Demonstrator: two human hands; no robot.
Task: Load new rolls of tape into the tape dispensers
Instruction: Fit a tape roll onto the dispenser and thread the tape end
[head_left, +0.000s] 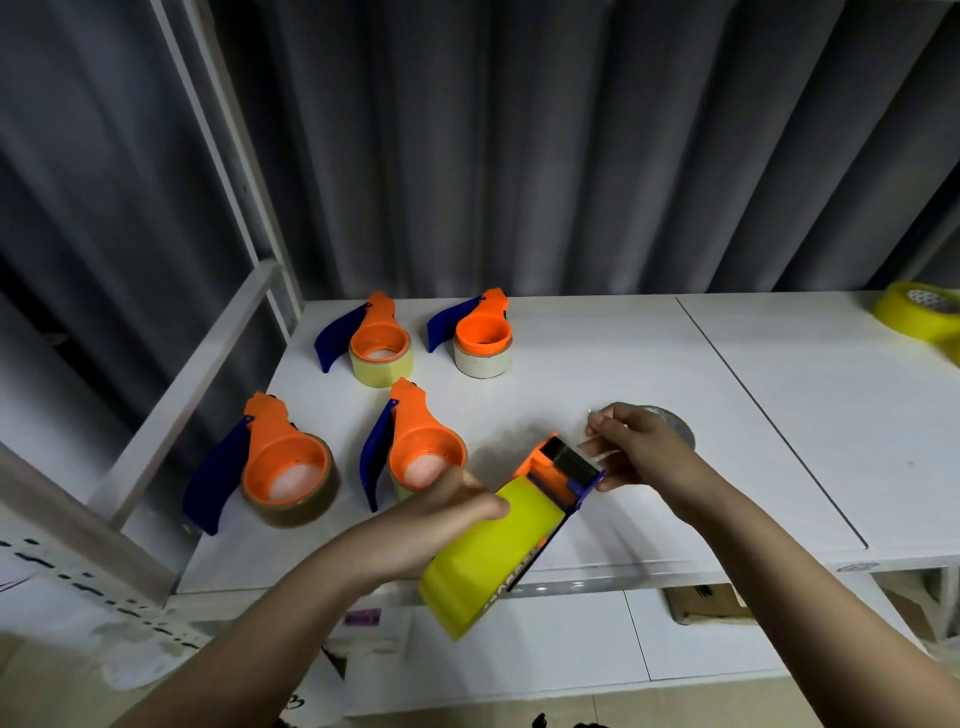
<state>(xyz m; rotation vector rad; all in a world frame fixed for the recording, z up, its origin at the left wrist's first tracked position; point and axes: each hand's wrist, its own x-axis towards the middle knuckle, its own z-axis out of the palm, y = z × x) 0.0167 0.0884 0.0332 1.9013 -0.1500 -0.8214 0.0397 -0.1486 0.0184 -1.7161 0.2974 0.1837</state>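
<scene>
The left hand (447, 512) grips a tape dispenser (524, 512) loaded with a yellow roll (493, 556), holding it in the air over the near edge of the white table (597, 364); the right hand (641, 449) pinches the clear loose end of tape (595, 449) just past the dispenser's blade (569, 460), fingers curled round it. The step in hand looks to be threading and drawing the tape end out over the cutter; to do it well, keep the strip flat and square to the blade, pull gently along the dispenser's line, and hold the body steady so the roll turns freely; the strip is nearly transparent, so whether it already lies across the teeth I cannot say for sure. Four more dispensers (291, 462) with rolls fitted sit on the table to the left; a spare yellow roll (917, 312) lies at the far right corner.
</scene>
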